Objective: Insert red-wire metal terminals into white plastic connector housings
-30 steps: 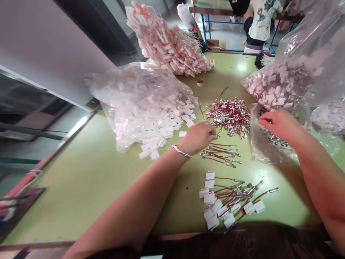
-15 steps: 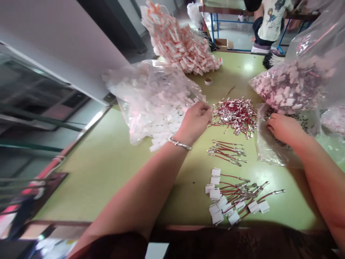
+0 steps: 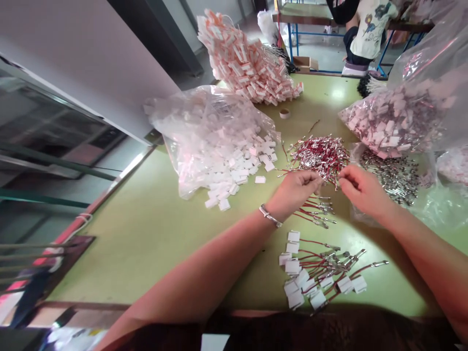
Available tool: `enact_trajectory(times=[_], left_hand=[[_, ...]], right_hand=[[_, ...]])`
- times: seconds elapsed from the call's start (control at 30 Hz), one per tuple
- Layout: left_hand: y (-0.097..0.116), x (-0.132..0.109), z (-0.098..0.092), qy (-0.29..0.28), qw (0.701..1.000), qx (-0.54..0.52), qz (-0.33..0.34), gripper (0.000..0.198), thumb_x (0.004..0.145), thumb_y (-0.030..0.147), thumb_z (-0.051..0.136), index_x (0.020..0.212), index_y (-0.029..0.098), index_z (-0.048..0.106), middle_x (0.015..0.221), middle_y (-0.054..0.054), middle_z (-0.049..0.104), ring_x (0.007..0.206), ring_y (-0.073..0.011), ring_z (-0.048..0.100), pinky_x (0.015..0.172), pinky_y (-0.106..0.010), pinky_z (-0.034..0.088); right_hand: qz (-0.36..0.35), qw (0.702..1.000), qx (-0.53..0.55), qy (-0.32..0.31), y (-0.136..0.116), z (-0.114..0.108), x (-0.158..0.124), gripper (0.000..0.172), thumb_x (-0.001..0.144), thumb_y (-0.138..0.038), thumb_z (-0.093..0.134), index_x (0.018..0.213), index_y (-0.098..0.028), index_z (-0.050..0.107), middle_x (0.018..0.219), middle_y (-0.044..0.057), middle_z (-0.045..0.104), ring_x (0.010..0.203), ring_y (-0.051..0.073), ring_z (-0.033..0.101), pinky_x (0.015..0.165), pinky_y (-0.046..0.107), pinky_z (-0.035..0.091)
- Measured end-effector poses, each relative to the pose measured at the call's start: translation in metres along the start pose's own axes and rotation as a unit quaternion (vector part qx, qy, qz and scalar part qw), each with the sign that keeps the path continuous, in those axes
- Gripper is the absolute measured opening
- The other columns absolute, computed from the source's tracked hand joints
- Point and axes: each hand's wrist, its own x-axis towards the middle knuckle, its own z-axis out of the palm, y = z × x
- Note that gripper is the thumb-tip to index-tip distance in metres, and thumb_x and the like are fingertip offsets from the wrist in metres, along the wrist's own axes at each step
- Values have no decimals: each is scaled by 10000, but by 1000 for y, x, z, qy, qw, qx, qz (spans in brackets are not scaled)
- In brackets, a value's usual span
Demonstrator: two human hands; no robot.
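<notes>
My left hand (image 3: 298, 192), with a bracelet at the wrist, is closed in a pinch at the front edge of a heap of short red wires with metal ends (image 3: 320, 153). Facing it across a small gap, my right hand (image 3: 361, 190) also pinches. What either hand holds is too small to make out. Below my left hand lies a row of loose red wires (image 3: 318, 214), partly covered by it. Nearer me are red wires with white plastic connectors (image 3: 292, 265) on their ends. Small metal pieces (image 3: 397, 178) lie on a plastic bag beyond my right hand.
White connector pieces spill from a clear bag (image 3: 208, 131) at left. Behind it rises a heap of orange-white parts (image 3: 248, 63). A tape roll (image 3: 284, 113) lies near the back. Another filled bag (image 3: 395, 119) stands at right. A person (image 3: 367, 29) sits at a farther table.
My right hand has left the metal pieces and moved left. My left hand has come right and toward me from beside the white pieces, so the two hands are now close together.
</notes>
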Motion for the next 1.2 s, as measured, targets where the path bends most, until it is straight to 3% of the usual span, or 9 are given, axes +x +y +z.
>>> enact_trajectory(times=[0.17, 0.4, 0.6, 0.9, 1.0, 1.07, 1.2], left_hand=[[-2, -2, 2, -8, 999, -35, 5, 177, 822, 316, 581, 782, 159, 654, 697, -12, 648, 627, -98, 547, 622, -242, 458], [-2, 0, 0, -2, 999, -51, -4, 154, 795, 293, 608, 745, 154, 655, 661, -3, 633, 601, -88, 533, 601, -231, 445], [-2, -4, 6, -3, 1000, -12, -4, 164, 795, 263, 597, 680, 154, 641, 612, 9, 624, 530, -72, 481, 527, -213, 412], [-2, -4, 4, 16, 1000, 3, 6, 194, 828, 268, 569, 684, 150, 622, 611, 7, 629, 543, -71, 507, 545, -206, 428], [-9, -4, 3, 18, 998, 34, 51, 182, 827, 258, 579, 690, 153, 634, 608, 12, 632, 531, -69, 503, 523, -199, 417], [-14, -6, 5, 25, 988, 85, 123, 168, 831, 237, 577, 700, 159, 648, 624, 9, 641, 552, -76, 520, 538, -204, 421], [-20, -11, 11, 10, 943, 216, 253, 164, 868, 215, 541, 805, 167, 684, 688, -19, 666, 646, -110, 575, 606, -238, 438]], right_hand=[[-24, 999, 44, -16, -7, 19, -9, 74, 863, -258, 494, 821, -216, 538, 665, -27, 561, 584, 124, 475, 568, 266, 363], [-25, 997, 71, 9, -3, 18, -7, 102, 879, -280, 500, 849, -211, 569, 717, -8, 598, 628, 135, 508, 599, 278, 388], [-29, 997, 69, -9, -3, 20, -8, 97, 867, -254, 511, 813, -209, 579, 685, -18, 597, 618, 130, 514, 594, 269, 387], [-2, 995, 97, 8, -6, 21, -11, 111, 864, -274, 512, 808, -205, 578, 648, -23, 570, 604, 126, 501, 578, 268, 376], [-7, 995, 93, -24, -6, 16, -9, 126, 848, -272, 519, 756, -201, 567, 628, -30, 543, 582, 115, 465, 569, 263, 359], [6, 991, 109, -75, -4, 11, -8, 166, 841, -293, 522, 708, -200, 555, 596, -38, 513, 560, 109, 441, 554, 259, 346], [59, 975, 130, -169, -1, 6, -6, 249, 832, -343, 530, 628, -200, 530, 545, -40, 502, 521, 104, 425, 516, 255, 324]])
